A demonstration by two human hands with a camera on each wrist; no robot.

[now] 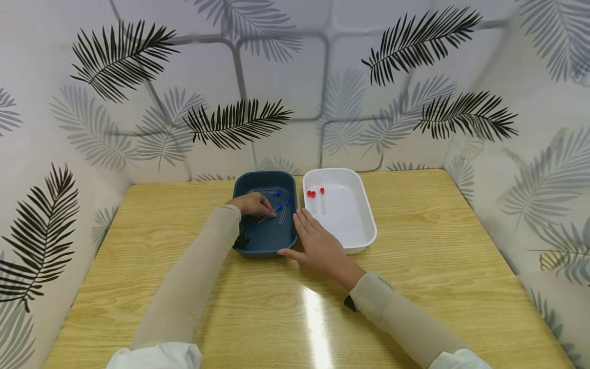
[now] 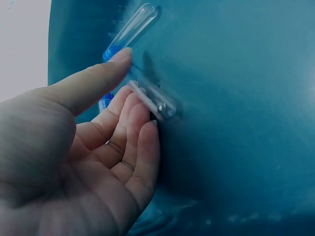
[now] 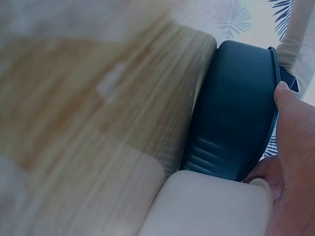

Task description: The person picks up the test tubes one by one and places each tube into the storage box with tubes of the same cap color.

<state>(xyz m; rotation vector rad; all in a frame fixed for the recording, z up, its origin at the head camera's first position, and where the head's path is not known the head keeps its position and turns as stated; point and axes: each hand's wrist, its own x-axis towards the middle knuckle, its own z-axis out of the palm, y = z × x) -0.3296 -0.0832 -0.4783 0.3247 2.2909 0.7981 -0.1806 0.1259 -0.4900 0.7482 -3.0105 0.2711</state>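
In the head view my left hand [image 1: 256,205] reaches down into the dark blue tray [image 1: 265,246]. Its thumb and fingertips pinch a clear test tube [image 2: 152,96] with a blue cap, close over the tray's floor. Another blue-capped tube [image 1: 284,212] lies just right of those fingers, and more tube glass with a blue cap [image 1: 276,193] shows near the back wall. My right hand [image 1: 320,248] lies with fingers extended across the neighbouring rims, its thumb [image 3: 281,88] at the dark tray's near edge.
A white tray [image 1: 355,225] stands right beside the dark one, with three red caps [image 1: 322,191] toward its back left and faint clear tubes below them. Both trays sit at the far side of a wooden table [image 1: 184,318], in front of a leaf-patterned backdrop [image 1: 286,77].
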